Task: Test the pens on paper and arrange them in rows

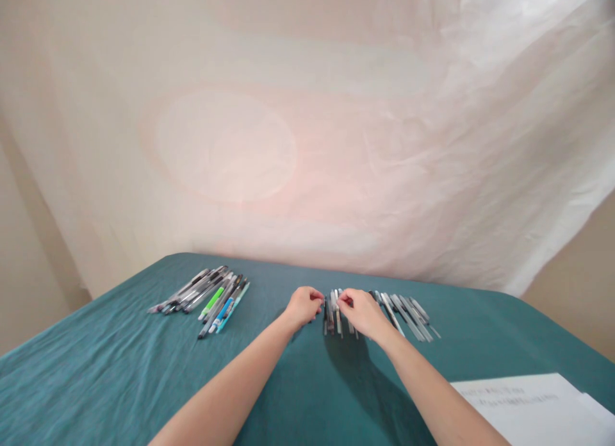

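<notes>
Both my hands reach out over a teal tablecloth [96, 375]. My left hand [303, 305] is curled, its fingertips pinched at the left end of a row of dark and clear pens [408, 310]. My right hand [361, 311] is also curled, its fingertips pinched on the pens near the row's left end and covering part of them. Which pen each hand holds is too small to tell. A second group of pens [206, 293], some green and blue, lies apart to the left.
White printed paper sheets [533, 407] lie at the near right corner of the table. A pale wrinkled cloth backdrop [307, 145] hangs right behind the table's far edge.
</notes>
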A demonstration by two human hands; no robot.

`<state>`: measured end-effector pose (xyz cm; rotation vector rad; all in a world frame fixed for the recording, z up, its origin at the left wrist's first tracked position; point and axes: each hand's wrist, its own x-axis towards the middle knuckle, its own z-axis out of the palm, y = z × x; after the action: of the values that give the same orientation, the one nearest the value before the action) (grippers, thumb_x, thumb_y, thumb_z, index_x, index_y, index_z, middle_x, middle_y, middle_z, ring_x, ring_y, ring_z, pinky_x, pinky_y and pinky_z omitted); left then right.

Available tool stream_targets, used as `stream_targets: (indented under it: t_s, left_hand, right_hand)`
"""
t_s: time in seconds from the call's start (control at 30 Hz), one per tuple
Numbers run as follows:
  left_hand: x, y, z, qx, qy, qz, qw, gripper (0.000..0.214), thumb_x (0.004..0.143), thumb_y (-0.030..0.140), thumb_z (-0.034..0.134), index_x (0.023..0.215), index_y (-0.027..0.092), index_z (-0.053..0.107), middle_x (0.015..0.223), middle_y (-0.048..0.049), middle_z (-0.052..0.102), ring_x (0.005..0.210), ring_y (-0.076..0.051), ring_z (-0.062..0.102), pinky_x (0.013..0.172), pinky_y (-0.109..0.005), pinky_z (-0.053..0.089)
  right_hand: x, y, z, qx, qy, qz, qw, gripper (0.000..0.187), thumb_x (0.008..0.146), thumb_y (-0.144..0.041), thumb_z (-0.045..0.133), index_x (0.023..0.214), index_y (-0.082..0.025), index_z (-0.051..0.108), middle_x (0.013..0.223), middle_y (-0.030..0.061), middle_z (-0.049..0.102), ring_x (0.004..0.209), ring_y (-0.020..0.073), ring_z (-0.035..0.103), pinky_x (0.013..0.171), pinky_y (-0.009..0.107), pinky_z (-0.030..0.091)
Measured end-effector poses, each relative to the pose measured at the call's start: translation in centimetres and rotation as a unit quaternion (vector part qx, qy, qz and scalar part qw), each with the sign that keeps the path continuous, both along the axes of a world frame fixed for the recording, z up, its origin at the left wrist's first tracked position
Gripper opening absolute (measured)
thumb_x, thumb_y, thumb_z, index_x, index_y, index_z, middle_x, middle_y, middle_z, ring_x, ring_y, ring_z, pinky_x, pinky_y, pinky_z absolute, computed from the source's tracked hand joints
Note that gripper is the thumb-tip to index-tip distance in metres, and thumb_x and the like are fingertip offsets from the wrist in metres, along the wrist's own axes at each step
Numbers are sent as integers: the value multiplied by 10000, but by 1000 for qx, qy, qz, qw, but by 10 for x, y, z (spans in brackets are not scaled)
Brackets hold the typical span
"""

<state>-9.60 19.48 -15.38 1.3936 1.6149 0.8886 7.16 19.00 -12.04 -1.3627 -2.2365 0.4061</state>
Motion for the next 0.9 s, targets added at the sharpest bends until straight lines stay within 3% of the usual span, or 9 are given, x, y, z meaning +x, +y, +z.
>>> stream_targets:
  t_s: [0.2, 0.4, 0.9]
  left_hand:
    - [-1, -1, 5, -21, -44, -1, 999, 242, 751, 95, 449, 972, 114, 548, 936, -90, 641, 644, -83, 595, 427, -119, 399]
    - [-7, -1, 7, -34, -58, -6, 998, 215, 751, 117, 472, 951, 112, 553, 936, -92, 642, 651, -92, 593, 432, -130, 411]
    - [-7, -4, 11, -34, -80, -37, 995, 247, 756, 173, 493, 986, 106, 552, 977, -118, 630, 709, -123, 606, 473, -170, 448]
  right_hand:
    - [-13, -29, 8, -55, -88, 151, 983, 126, 692, -279, 578, 764, -204, 650, 695, 4, 647, 660, 138, 578, 573, 207, 360]
    - [-26, -42, 8, 30, -177, 145, 973, 185, 770, -271, 513, 865, -235, 667, 893, 52, 610, 835, 186, 582, 671, 247, 392]
    - [-24, -38, 3, 33, -221, 122, 967, 242, 826, -265, 435, 937, -223, 645, 947, 73, 578, 841, 199, 589, 672, 269, 411]
